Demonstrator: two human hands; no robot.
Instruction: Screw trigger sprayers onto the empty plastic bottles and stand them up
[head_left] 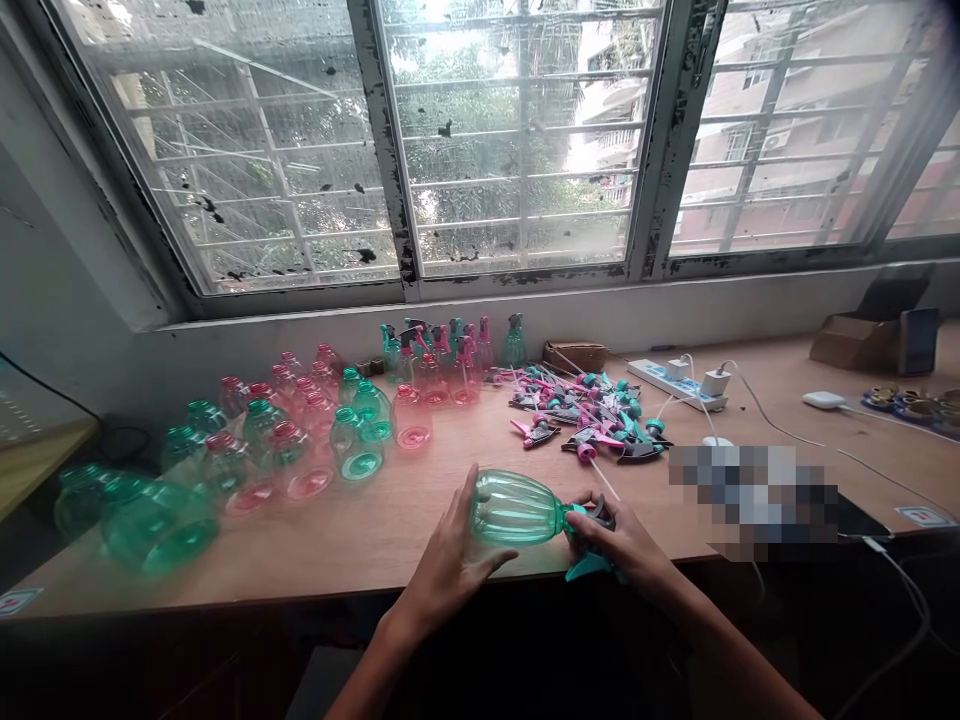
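A clear green spray bottle (517,507) lies sideways in the air just above the table's front edge, its base to the left. My right hand (619,540) is closed around the teal and dark trigger sprayer head (589,565) at its neck. At the base end, my left hand (450,550) is open, with fingers stretched up along the bottom of the bottle and the thumb standing off below it. Beyond my right hand lies a pile of loose pink, teal and black sprayer heads (581,400), one with its white dip tube pointing towards the hand.
Several uncapped green bottles (360,445) and pink bottles (311,470) stand on the left of the wooden table (420,500). Bottles with sprayers (463,370) line the back. Right are a power strip (679,385), cables, a propped phone (918,340) and a blurred patch.
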